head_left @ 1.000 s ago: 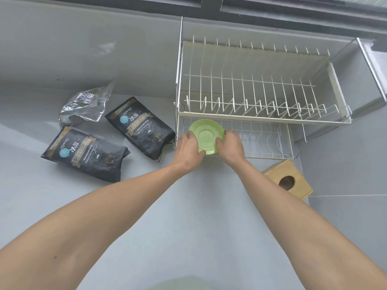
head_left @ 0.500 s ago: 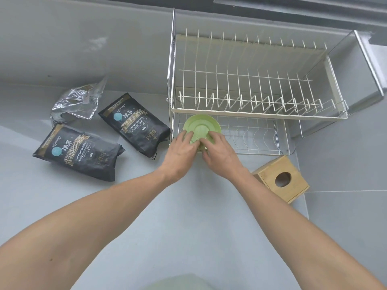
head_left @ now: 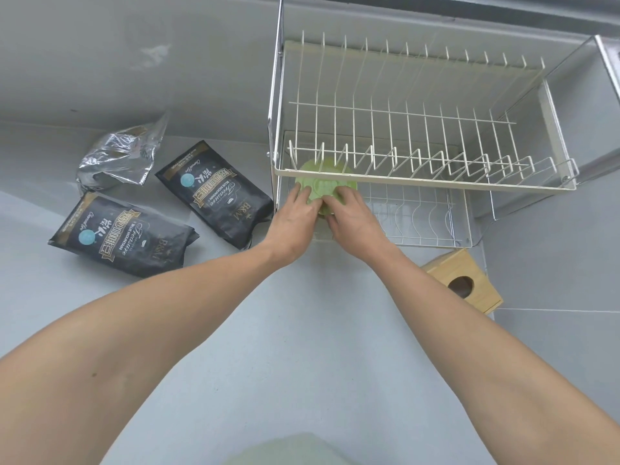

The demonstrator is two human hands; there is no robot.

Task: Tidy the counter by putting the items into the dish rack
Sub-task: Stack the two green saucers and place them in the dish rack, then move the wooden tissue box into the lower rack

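Note:
A light green plate [head_left: 322, 186] stands on edge at the left end of the lower tier of a white two-tier wire dish rack [head_left: 426, 182]. The upper tier's front rail crosses in front of the plate's top. My left hand [head_left: 295, 216] holds the plate's left lower rim, and my right hand [head_left: 352, 219] holds its lower right rim. Fingers of both hands overlap the plate's face. The upper tier holds nothing.
Two black coffee bags [head_left: 214, 193] [head_left: 124, 239] and a crumpled silver foil bag [head_left: 124, 156] lie on the grey counter left of the rack. A wooden box with a round hole [head_left: 464, 285] sits in front of the rack's right end.
Both hands have pushed the green plate deeper into the lower tier, so the upper rail now covers its top. The view has moved closer to the rack.

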